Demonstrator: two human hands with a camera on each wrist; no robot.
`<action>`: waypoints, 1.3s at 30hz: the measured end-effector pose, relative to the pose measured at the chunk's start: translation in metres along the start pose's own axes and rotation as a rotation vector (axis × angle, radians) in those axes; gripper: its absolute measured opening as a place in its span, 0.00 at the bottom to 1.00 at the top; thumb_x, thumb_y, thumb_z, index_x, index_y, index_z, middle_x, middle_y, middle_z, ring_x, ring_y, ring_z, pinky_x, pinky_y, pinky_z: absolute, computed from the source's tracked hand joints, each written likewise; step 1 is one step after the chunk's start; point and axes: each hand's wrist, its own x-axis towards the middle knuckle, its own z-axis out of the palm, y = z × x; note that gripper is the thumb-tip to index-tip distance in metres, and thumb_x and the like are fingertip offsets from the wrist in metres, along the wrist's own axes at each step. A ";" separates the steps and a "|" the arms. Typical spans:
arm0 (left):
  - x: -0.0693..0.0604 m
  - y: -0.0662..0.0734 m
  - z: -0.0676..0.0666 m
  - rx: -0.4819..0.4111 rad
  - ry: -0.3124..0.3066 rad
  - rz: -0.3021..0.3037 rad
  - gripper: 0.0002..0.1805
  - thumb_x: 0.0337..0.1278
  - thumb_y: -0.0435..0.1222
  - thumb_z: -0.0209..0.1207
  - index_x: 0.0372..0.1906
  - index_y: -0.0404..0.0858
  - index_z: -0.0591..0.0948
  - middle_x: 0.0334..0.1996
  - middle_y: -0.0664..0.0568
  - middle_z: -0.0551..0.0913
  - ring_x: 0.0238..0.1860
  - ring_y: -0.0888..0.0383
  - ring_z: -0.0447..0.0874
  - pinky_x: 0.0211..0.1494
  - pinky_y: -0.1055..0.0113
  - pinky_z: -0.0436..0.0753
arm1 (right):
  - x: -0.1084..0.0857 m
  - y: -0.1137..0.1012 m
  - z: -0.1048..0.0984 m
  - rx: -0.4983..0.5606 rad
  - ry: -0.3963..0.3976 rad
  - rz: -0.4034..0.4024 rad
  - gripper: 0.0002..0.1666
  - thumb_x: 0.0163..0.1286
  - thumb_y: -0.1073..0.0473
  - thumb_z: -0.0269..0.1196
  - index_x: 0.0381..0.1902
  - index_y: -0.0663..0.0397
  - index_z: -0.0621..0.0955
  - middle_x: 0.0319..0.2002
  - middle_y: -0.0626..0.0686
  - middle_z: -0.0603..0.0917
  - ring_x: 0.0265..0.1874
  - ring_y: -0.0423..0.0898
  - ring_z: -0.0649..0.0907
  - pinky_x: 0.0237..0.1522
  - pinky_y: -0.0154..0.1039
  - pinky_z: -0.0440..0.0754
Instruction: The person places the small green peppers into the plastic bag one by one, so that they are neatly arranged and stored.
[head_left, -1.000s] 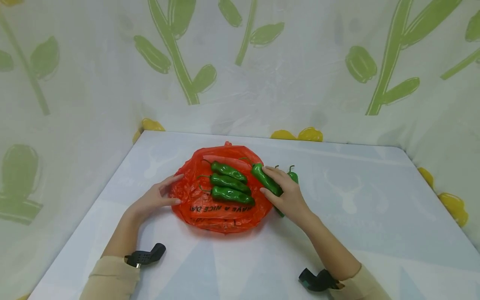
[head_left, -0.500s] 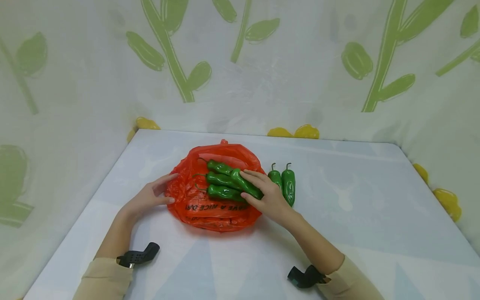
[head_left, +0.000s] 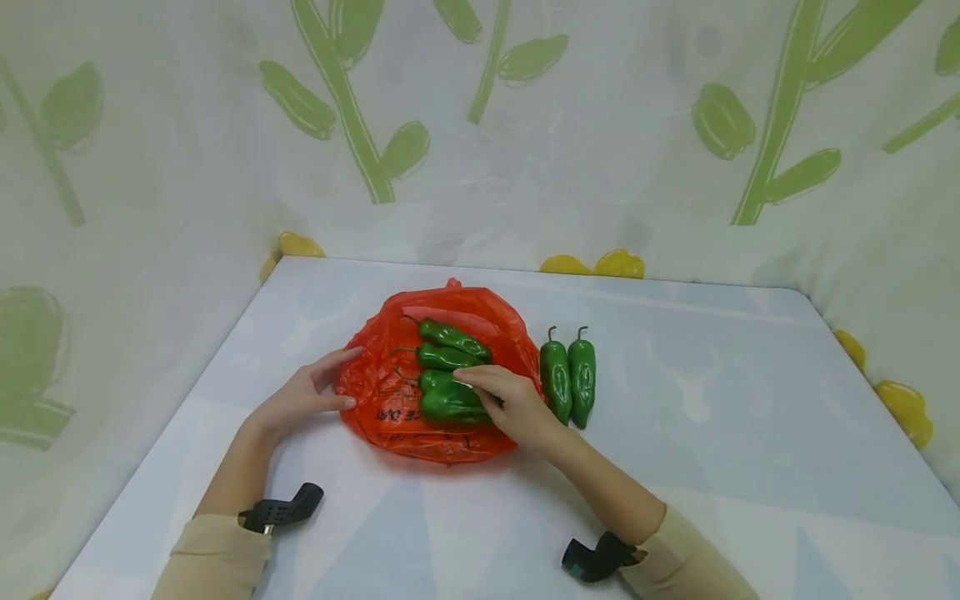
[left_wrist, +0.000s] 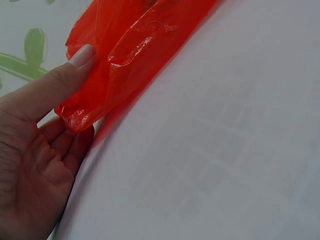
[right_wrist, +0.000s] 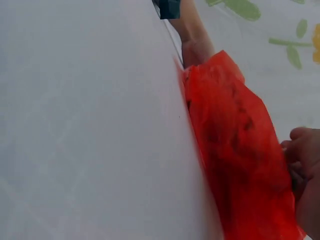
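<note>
Red plastic bag set on pale table, left edge held between thumb and fingers of left hand. Three green peppers laid in row on bag, stems pointed left; fourth pepper placed along near side, right end covered by right hand; grip hidden. Black lettering partly covered. Two more peppers laid side by side just right of bag, stems pointed away. Black devices worn at both wrists, beige sleeves seen below.

Four glossy green peppers rest on a crumpled red bag toward the desk's far edge (two more peppers just beside it).
</note>
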 end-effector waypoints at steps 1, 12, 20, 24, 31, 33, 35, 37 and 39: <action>0.000 0.000 0.000 0.001 0.000 0.001 0.42 0.50 0.39 0.66 0.71 0.43 0.62 0.72 0.40 0.55 0.72 0.38 0.47 0.67 0.36 0.57 | 0.000 0.000 0.001 0.003 -0.004 0.000 0.21 0.59 0.75 0.63 0.52 0.65 0.79 0.50 0.58 0.83 0.53 0.52 0.80 0.54 0.39 0.79; 0.001 0.001 -0.001 0.011 -0.003 0.010 0.42 0.49 0.39 0.66 0.71 0.43 0.61 0.73 0.39 0.54 0.72 0.36 0.46 0.67 0.34 0.54 | -0.005 -0.004 0.006 -0.059 -0.243 0.118 0.23 0.61 0.61 0.66 0.56 0.58 0.79 0.54 0.53 0.80 0.57 0.48 0.77 0.55 0.36 0.78; 0.000 0.001 0.000 -0.017 0.003 0.008 0.42 0.49 0.38 0.66 0.71 0.43 0.62 0.72 0.39 0.55 0.73 0.37 0.45 0.68 0.35 0.53 | -0.003 -0.008 0.012 -0.119 -0.325 0.093 0.21 0.62 0.60 0.66 0.53 0.57 0.81 0.52 0.53 0.81 0.55 0.48 0.76 0.55 0.38 0.78; 0.000 0.001 0.001 -0.028 0.006 0.001 0.42 0.50 0.38 0.66 0.71 0.43 0.62 0.72 0.39 0.54 0.73 0.37 0.45 0.68 0.35 0.52 | -0.003 -0.009 0.013 -0.144 -0.350 0.112 0.19 0.63 0.58 0.65 0.53 0.55 0.81 0.51 0.51 0.82 0.54 0.47 0.76 0.55 0.37 0.77; 0.000 0.001 0.002 -0.011 0.013 -0.013 0.43 0.49 0.40 0.66 0.71 0.44 0.61 0.72 0.40 0.54 0.73 0.37 0.45 0.68 0.35 0.53 | -0.006 -0.009 0.012 -0.169 -0.343 0.119 0.18 0.63 0.58 0.65 0.51 0.55 0.82 0.49 0.51 0.82 0.52 0.46 0.76 0.54 0.36 0.78; 0.000 0.001 0.003 -0.011 0.014 -0.012 0.43 0.49 0.39 0.66 0.71 0.44 0.61 0.72 0.40 0.54 0.73 0.37 0.45 0.68 0.35 0.53 | -0.006 -0.009 0.011 -0.163 -0.337 0.122 0.19 0.62 0.58 0.66 0.51 0.55 0.82 0.49 0.51 0.82 0.52 0.46 0.76 0.53 0.36 0.78; 0.000 0.001 0.003 -0.009 0.014 -0.011 0.43 0.49 0.39 0.66 0.71 0.44 0.61 0.72 0.39 0.55 0.73 0.37 0.45 0.68 0.35 0.53 | -0.007 -0.009 0.010 -0.158 -0.330 0.119 0.19 0.62 0.59 0.66 0.51 0.55 0.82 0.49 0.51 0.82 0.51 0.46 0.76 0.53 0.36 0.78; 0.000 0.001 0.003 -0.012 0.016 -0.009 0.42 0.49 0.39 0.66 0.71 0.44 0.61 0.72 0.39 0.55 0.73 0.37 0.45 0.68 0.35 0.53 | -0.006 -0.008 0.010 -0.144 -0.319 0.116 0.19 0.62 0.59 0.66 0.51 0.56 0.82 0.49 0.51 0.83 0.51 0.46 0.76 0.53 0.35 0.78; -0.001 0.001 0.003 -0.012 0.017 -0.010 0.42 0.49 0.39 0.67 0.71 0.43 0.62 0.72 0.39 0.55 0.73 0.37 0.45 0.68 0.36 0.53 | -0.006 -0.008 0.009 -0.130 -0.305 0.118 0.19 0.62 0.59 0.66 0.51 0.56 0.82 0.49 0.51 0.83 0.51 0.47 0.77 0.52 0.35 0.79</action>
